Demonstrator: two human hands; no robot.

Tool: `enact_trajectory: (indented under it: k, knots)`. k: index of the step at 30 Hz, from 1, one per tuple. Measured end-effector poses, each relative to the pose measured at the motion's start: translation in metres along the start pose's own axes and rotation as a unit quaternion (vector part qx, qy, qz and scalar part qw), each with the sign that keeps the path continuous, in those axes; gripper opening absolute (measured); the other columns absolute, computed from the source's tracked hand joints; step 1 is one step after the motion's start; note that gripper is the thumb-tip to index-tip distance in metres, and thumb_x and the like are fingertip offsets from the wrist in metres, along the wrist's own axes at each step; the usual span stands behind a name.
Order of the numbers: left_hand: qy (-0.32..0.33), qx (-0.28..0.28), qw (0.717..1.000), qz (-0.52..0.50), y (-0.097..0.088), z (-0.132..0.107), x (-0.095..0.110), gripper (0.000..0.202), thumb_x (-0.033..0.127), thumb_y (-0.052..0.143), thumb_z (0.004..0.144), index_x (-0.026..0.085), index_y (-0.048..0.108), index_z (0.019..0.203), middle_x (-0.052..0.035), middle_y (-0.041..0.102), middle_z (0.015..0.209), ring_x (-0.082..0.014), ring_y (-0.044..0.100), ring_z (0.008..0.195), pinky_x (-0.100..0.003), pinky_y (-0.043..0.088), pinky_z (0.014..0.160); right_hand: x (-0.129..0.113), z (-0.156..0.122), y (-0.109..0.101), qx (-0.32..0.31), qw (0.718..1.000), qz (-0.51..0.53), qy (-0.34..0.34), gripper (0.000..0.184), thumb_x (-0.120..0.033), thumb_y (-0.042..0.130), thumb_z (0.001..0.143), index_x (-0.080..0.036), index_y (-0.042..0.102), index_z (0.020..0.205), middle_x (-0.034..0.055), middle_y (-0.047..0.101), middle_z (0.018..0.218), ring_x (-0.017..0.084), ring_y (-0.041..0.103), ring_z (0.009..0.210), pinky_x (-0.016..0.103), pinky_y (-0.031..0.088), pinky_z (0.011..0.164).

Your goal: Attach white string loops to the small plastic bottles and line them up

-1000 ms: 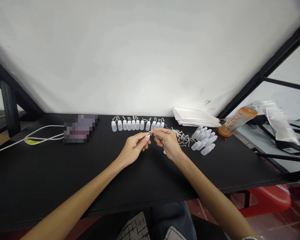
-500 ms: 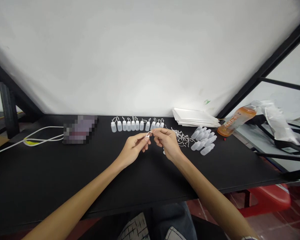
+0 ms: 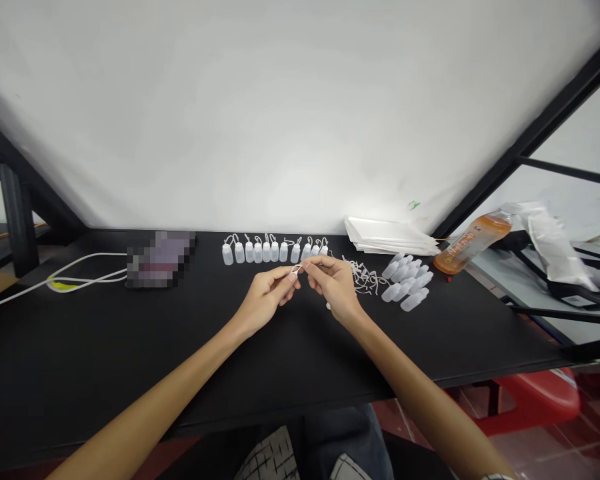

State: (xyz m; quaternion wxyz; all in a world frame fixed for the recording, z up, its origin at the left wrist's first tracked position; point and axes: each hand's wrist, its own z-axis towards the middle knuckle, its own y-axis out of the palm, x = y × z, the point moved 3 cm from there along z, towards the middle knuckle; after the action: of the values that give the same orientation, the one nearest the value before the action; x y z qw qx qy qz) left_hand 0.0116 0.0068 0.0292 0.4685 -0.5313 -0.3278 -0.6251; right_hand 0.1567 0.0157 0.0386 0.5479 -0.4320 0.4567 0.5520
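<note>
My left hand [image 3: 265,297] and my right hand [image 3: 333,283] meet above the black table [image 3: 130,347], both pinched on one small white plastic piece [image 3: 296,270] held between their fingertips. Just behind them stands a row of several small white bottles [image 3: 273,250] with looped caps. To the right lies a tangle of small white cap pieces [image 3: 365,275], and beyond it a pile of several bare white bottles on their sides [image 3: 407,280]. A bit of white shows under my right palm; I cannot make out what it is.
A stack of white sheets [image 3: 390,235] lies at the back right. An orange drink bottle [image 3: 470,241] lies on its side near the table's right edge. A blurred-out object [image 3: 160,259] and white cables [image 3: 75,273] sit at the left. A red stool [image 3: 530,397] stands below right.
Both hands have stayed almost in place, with the fingertips shifting slightly on the small white piece. Nothing else on the table has moved.
</note>
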Motion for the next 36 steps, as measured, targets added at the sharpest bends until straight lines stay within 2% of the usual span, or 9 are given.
enact_trajectory:
  k: [5, 10, 24, 26, 28, 30, 31, 33, 36]
  knots:
    - [-0.018, 0.006, 1.000, -0.016, 0.000, 0.000, -0.002, 0.033, 0.043, 0.055, 0.090, 0.014, 0.061, 0.076, 0.0020, 0.045, 0.058, -0.0082, 0.038, 0.050, -0.023, 0.031, 0.048, 0.004, 0.000, 0.001, -0.014, 0.999, -0.031, -0.003, 0.025, -0.043, 0.071, 0.075, -0.018, 0.069, 0.072, -0.0017, 0.051, 0.054, 0.009, 0.042, 0.047, 0.024, 0.027, 0.043]
    - [-0.025, 0.025, 0.999, -0.040, -0.001, 0.000, -0.009, 0.033, 0.043, 0.057, 0.089, 0.013, 0.062, 0.076, 0.0017, 0.044, 0.059, -0.0079, 0.037, 0.052, -0.022, 0.030, 0.047, 0.009, 0.000, 0.002, -0.028, 0.999, -0.036, -0.001, 0.028, -0.045, 0.069, 0.077, -0.017, 0.069, 0.075, -0.0021, 0.049, 0.054, 0.009, 0.041, 0.047, 0.024, 0.027, 0.044]
    - [-0.040, 0.041, 0.998, 0.009, 0.000, 0.000, -0.018, 0.035, 0.044, 0.057, 0.087, 0.013, 0.060, 0.071, 0.0039, 0.038, 0.054, -0.0069, 0.034, 0.047, -0.021, 0.027, 0.044, 0.028, 0.000, 0.009, -0.023, 0.999, -0.007, 0.028, 0.026, -0.042, 0.068, 0.074, -0.016, 0.068, 0.072, -0.0035, 0.045, 0.049, 0.009, 0.038, 0.047, 0.023, 0.027, 0.044]
    - [-0.048, 0.045, 0.998, 0.010, 0.000, -0.001, -0.019, 0.032, 0.043, 0.057, 0.086, 0.012, 0.063, 0.080, 0.0032, 0.043, 0.057, -0.0071, 0.037, 0.048, -0.020, 0.028, 0.044, 0.029, -0.001, 0.010, -0.022, 0.999, -0.005, 0.035, 0.026, -0.042, 0.068, 0.074, -0.016, 0.068, 0.072, -0.0042, 0.044, 0.048, 0.009, 0.036, 0.046, 0.023, 0.027, 0.044]
    - [-0.046, 0.060, 0.997, 0.010, 0.000, -0.001, -0.019, 0.035, 0.040, 0.058, 0.086, 0.012, 0.062, 0.106, 0.0024, 0.051, 0.064, -0.0080, 0.042, 0.050, -0.020, 0.032, 0.045, 0.028, -0.002, 0.010, -0.020, 0.999, -0.006, 0.034, 0.026, -0.042, 0.067, 0.075, -0.016, 0.068, 0.073, -0.0048, 0.044, 0.047, 0.008, 0.036, 0.044, 0.022, 0.027, 0.043]
    - [-0.034, 0.075, 0.996, 0.024, -0.002, -0.002, -0.020, 0.054, 0.037, 0.058, 0.085, 0.014, 0.047, 0.133, 0.0029, 0.056, 0.068, -0.0092, 0.046, 0.053, -0.020, 0.036, 0.048, 0.026, -0.003, 0.011, -0.025, 0.999, -0.006, 0.029, 0.025, -0.041, 0.066, 0.076, -0.016, 0.067, 0.074, -0.0051, 0.045, 0.047, 0.008, 0.035, 0.042, 0.023, 0.027, 0.043]
    - [-0.026, 0.079, 0.996, 0.038, -0.002, -0.002, -0.020, 0.061, 0.035, 0.058, 0.086, 0.015, 0.040, 0.141, 0.0034, 0.056, 0.069, -0.0096, 0.047, 0.054, -0.021, 0.037, 0.049, 0.026, -0.003, 0.012, -0.029, 0.999, -0.007, 0.028, 0.025, -0.041, 0.066, 0.076, -0.016, 0.066, 0.074, -0.0051, 0.045, 0.048, 0.007, 0.036, 0.041, 0.023, 0.028, 0.043]
    - [-0.010, 0.079, 0.995, 0.068, -0.003, -0.002, -0.021, 0.065, 0.033, 0.056, 0.087, 0.016, 0.034, 0.145, 0.0037, 0.057, 0.069, -0.0097, 0.047, 0.054, -0.021, 0.038, 0.051, 0.025, -0.004, 0.012, -0.036, 0.999, -0.007, 0.025, 0.025, -0.040, 0.066, 0.077, -0.016, 0.064, 0.072, -0.0051, 0.046, 0.048, 0.007, 0.037, 0.041, 0.023, 0.029, 0.043]
    - [0.005, 0.076, 0.992, 0.103, -0.006, -0.002, -0.021, 0.062, 0.032, 0.054, 0.087, 0.016, 0.036, 0.145, 0.0037, 0.058, 0.069, -0.0093, 0.044, 0.053, -0.022, 0.038, 0.053, 0.023, -0.004, 0.013, -0.046, 0.999, -0.011, 0.017, 0.025, -0.039, 0.065, 0.078, -0.016, 0.063, 0.071, -0.0053, 0.045, 0.047, 0.007, 0.038, 0.040, 0.023, 0.031, 0.043]
